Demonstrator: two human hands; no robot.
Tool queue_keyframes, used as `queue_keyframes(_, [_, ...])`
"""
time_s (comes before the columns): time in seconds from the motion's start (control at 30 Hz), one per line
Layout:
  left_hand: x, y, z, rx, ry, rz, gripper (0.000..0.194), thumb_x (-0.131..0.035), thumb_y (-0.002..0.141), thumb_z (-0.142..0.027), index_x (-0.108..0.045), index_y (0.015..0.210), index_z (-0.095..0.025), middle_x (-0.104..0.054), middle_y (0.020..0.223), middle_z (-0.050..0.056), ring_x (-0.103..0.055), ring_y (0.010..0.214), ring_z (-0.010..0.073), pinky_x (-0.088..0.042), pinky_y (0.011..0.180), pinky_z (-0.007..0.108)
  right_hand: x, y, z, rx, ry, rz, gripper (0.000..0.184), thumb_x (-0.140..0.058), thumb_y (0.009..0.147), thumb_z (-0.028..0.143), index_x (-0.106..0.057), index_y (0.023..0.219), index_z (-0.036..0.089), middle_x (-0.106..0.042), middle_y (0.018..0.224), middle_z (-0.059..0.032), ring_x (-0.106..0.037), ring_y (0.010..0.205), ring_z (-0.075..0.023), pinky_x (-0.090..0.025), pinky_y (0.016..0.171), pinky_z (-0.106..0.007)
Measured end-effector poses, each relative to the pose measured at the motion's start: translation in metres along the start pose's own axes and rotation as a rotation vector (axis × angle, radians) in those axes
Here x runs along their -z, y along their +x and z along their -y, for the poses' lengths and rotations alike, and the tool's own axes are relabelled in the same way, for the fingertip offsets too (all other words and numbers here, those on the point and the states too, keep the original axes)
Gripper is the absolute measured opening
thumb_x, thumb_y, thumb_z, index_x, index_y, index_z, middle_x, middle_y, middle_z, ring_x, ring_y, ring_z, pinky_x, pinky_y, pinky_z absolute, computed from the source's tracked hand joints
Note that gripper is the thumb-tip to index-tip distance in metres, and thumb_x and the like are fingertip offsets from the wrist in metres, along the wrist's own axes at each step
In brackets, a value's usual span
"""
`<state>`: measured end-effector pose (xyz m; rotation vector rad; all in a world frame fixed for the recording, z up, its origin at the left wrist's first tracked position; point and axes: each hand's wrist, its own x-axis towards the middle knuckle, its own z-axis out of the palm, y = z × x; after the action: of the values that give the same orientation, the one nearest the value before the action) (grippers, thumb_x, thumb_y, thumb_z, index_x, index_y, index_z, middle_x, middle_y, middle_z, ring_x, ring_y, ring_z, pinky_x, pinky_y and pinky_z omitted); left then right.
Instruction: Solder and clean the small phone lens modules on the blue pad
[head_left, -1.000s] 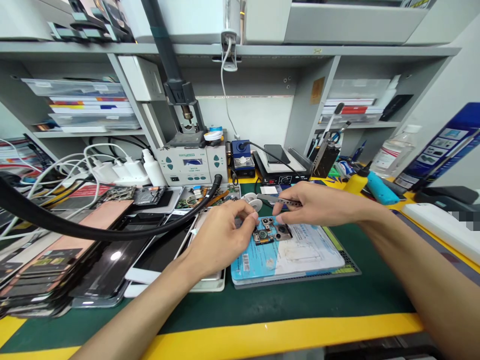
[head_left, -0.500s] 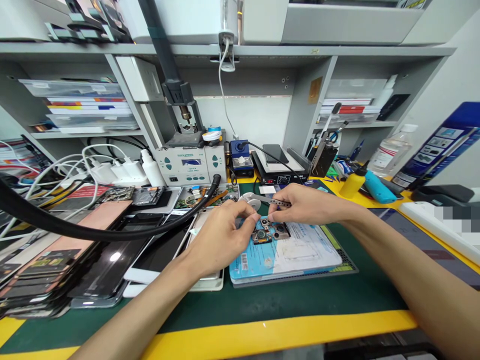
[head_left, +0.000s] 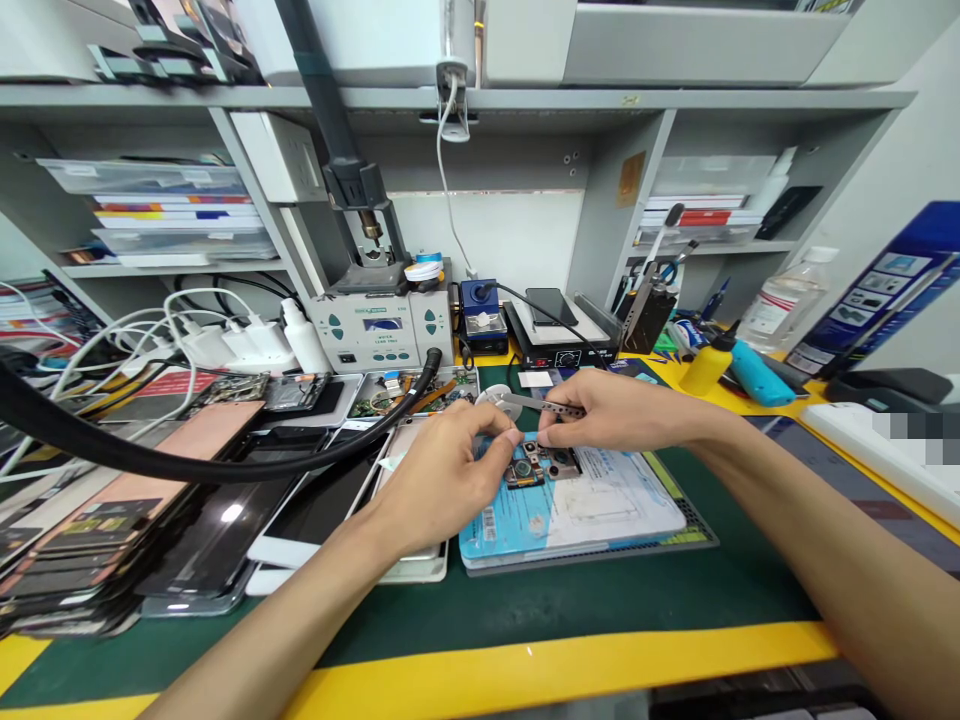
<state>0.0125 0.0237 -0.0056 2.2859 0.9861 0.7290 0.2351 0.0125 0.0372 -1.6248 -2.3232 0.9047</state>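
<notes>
Camera modules [head_left: 523,470] lie in a small cluster on the surface of a blue-and-white packet [head_left: 592,515], toward its far-left corner and close to its far edge. The left hand [head_left: 454,465] reaches in over the packet's left edge, back of the hand up, fingers curled, with the tips of thumb and forefinger drawn close together; I cannot tell whether anything is pinched between them. The right hand [head_left: 600,410] comes from the right over the far edge, wrist bent, fingers folded round a perforated metal tool [head_left: 564,408] that points left toward a white round spool [head_left: 504,402]. Its thumb and fingertips are angled down at the cluster's far side. The modules sit just below and between the two sets of fingertips; contact is too small to make out.
</notes>
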Motion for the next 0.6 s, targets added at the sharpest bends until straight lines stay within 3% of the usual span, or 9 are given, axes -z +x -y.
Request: queue_keyframes(0.6, [-0.0009,-0.0008,0.0028,-0.019,-0.004,-0.026,0.017,-0.054,0.097,-0.029,-0.069,0.089,-0.023,-0.071,0.087,-0.003,-0.06,0.082,0.0194,-0.039,0.073,0.031,0.0024,-0.002,-0.0003,-0.009,-0.015,0.024,0.022,-0.062,0.084,0.037,-0.074,0.087,0.018,-0.058,0.066,0.0019,-0.043,0.058,-0.0122,-0.03,0.051,-0.026])
